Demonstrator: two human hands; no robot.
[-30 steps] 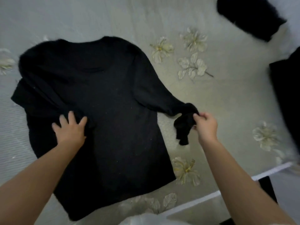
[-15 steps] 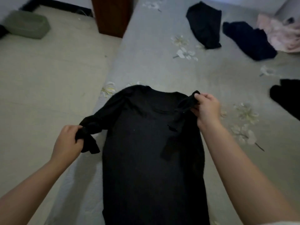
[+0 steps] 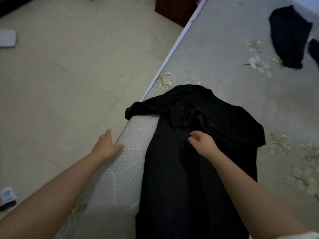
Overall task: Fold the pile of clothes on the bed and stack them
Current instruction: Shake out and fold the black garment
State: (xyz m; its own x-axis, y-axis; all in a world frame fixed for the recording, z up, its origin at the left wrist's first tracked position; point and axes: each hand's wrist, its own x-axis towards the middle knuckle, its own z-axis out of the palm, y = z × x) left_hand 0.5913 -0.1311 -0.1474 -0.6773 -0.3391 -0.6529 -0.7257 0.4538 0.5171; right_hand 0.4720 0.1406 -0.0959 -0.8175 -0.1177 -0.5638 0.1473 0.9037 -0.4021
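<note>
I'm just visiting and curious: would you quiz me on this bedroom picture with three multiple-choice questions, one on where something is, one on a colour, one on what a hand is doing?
1. Where does the top's left sleeve end?
A. Draped over the mattress edge
B. Tucked under the body
C. On the floor

2. What colour is the top being folded?
A. Pink
B. Black
C. White

3. What is the right hand doing?
A. Gripping a sleeve
B. Pressing flat on the floor
C. Over the top, fingers loosely curled, holding nothing

Answers: 1 A, the left sleeve hangs at the mattress edge. 2 B, the top is black all over. 3 C, the right hand has nothing between its fingers; the left hand rests at the mattress side.
</note>
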